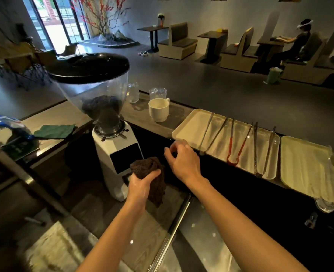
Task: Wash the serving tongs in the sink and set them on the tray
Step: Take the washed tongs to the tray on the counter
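While left hand grips cloth | right hand curled, empty | tongs on tray | counter, café booths

- Raised wooden ledge — a cream tray lies just beyond the right hand, a second tray further to its right.
- White mug and clear glasses stand beyond that hand, leftward.
- Lower worktop — coffee grinder stands just left of the left hand.
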Demonstrator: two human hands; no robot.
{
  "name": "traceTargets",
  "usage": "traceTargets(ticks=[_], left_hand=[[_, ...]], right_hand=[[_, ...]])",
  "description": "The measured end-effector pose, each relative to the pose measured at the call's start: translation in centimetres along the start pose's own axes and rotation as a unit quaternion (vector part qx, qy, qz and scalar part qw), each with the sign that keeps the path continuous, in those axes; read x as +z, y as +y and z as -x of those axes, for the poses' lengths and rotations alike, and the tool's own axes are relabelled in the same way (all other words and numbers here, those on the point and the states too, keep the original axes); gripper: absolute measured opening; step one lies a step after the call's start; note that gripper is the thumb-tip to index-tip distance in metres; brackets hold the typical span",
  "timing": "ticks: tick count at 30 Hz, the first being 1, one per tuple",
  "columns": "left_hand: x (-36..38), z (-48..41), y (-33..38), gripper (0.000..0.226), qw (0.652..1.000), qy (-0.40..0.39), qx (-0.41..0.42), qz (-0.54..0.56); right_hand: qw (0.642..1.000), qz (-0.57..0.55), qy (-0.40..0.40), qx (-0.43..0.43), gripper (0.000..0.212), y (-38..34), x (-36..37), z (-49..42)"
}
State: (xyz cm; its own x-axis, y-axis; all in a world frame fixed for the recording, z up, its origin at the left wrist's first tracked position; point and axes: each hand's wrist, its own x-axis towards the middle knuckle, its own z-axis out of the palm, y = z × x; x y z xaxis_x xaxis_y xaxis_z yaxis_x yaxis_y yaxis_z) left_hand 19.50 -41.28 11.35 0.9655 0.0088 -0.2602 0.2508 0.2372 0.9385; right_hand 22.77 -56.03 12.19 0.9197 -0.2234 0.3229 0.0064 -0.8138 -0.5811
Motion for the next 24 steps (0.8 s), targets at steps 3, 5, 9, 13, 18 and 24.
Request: traceTargets(ticks=[3,5,9,13,18,24], left_hand=[[-4.0,1.1,-0.4,0.018,1.0,0.024,-0.008,0.011],[-6.5,1.8,-0.8,0.017,0.999,0.039,-0.009,0.017],[-11.7,3.7,-1.7,0.02,0.995,0.095,-0.023,0.025],[-17.7,5.6,-3.7,0.042,0.983,0.172,-0.046,0.056],[-22.4,8.4,-4.5,0.017,0.971,0.222,-0.068,0.05],[-27.1,10.8,-6.0,0.014,0.957,0.267,-0.087,0.069]], right_hand=[[0.999,-0.036,-0.032,-0.013,0.025,-2.0,2.8,2.6],[0.997,-0.051,-0.064,-0.01,0.024,-3.1,4.7,4.1],[0.989,-0.086,-0.122,-0.018,0.022,-5.5,8.6,7.5],[0.975,-0.108,-0.191,-0.037,0.025,-8.5,12.7,11.5],[0.956,-0.108,-0.267,-0.055,0.027,-11.1,17.4,15.0],[0.933,-0.079,-0.343,-0.078,0.028,-12.8,22.4,18.8]])
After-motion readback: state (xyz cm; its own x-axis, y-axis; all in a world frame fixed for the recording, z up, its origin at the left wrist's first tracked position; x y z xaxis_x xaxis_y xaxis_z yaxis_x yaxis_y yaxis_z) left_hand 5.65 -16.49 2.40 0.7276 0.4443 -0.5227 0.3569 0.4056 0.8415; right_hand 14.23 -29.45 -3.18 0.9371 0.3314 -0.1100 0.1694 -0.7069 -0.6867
